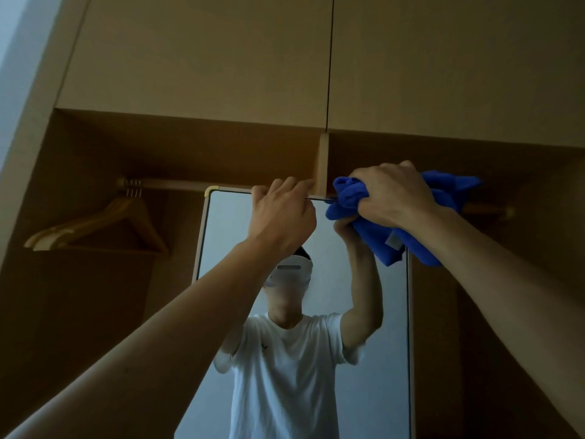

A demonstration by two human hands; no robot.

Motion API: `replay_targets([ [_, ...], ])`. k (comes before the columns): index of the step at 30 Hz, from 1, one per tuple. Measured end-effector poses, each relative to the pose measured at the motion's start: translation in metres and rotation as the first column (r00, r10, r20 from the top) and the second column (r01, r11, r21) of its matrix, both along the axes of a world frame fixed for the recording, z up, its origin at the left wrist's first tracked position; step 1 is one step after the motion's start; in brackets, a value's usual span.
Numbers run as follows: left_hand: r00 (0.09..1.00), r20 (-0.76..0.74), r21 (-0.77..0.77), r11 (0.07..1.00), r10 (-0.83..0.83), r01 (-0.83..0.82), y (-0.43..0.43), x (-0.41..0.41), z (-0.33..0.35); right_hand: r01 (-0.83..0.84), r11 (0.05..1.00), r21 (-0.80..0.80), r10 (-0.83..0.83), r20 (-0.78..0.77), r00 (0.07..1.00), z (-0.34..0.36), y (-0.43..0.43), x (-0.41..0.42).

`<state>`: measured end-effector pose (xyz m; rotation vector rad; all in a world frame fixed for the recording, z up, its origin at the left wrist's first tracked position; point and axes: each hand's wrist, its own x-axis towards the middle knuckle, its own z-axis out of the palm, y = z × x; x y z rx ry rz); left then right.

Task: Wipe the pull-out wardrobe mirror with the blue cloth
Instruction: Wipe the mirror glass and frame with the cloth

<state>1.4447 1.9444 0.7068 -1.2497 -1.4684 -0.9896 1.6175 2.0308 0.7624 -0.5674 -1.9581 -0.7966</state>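
Note:
The tall pull-out mirror (228, 236), in a thin pale frame with a brass corner, stands in front of the open wardrobe and fills the lower middle of the view. My left hand (281, 213) grips the mirror's top edge, fingers curled over it. My right hand (395, 194) holds the bunched blue cloth (373, 229) against the top right part of the mirror. The cloth hangs down over the glass and covers the upper right corner. The glass shows the reflection of a person in a white T-shirt.
Wooden hangers (95, 226) hang on the rail (177, 184) in the left compartment. A vertical divider (323, 163) stands just behind the mirror's top edge. Closed upper cabinet doors (202, 58) are overhead. The right compartment is dark.

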Motion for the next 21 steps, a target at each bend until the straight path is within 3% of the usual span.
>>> replay_targets([
  [5, 0.994, 0.037, -0.033, 0.994, -0.1, 0.102, -0.013, -0.019, -0.001, -0.022, 0.999, 0.047, 0.02, 0.045, 0.999, 0.0, -0.029, -0.038],
  [9, 0.994, 0.079, 0.111, 0.99, 0.077, -0.085, -0.033, -0.053, -0.006, -0.003, 0.999, 0.041, 0.001, 0.054, 0.999, -0.003, -0.029, -0.028],
  [13, 0.965, 0.211, 0.129, 0.974, 0.157, -0.186, -0.051, -0.078, -0.01, 0.015, 0.999, 0.033, -0.016, 0.019, 1.0, -0.006, -0.031, -0.019],
  [21, 0.962, 0.27, 0.124, 0.992, -0.039, 0.005, -0.067, -0.082, -0.013, -0.092, 0.995, 0.042, 0.094, -0.051, 0.994, -0.016, -0.055, -0.063],
])
